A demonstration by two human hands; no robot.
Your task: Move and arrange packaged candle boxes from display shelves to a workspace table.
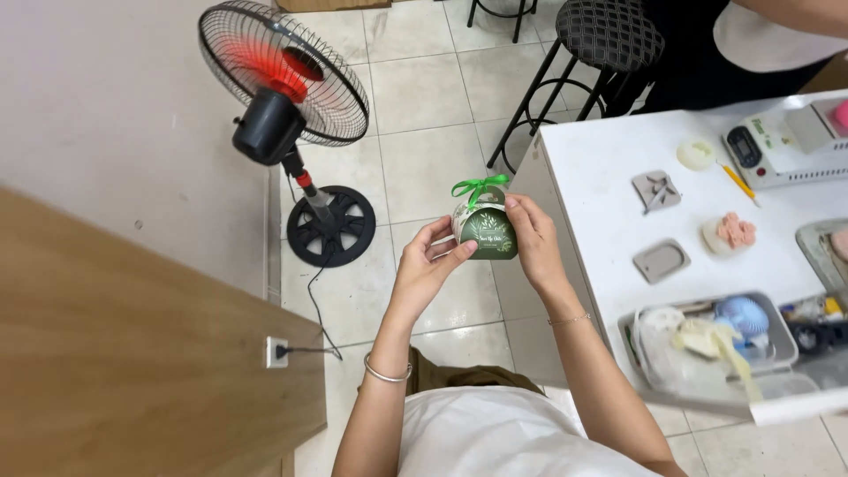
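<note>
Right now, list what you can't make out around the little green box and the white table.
- Small green gift box, head view: its sides are covered by the left hand and right hand.
- Its contents: box closed, ribbon tied.
- Clear tray: contents jumbled, blurred.
- White device: cut off by the right edge.
- Person behind the table: cut off by the top edge.

dark green leaf-print gift box [488, 232], bright green ribbon [478, 187].

Small dark green gift box [488, 231], green ribbon bow on top, upright
</note>
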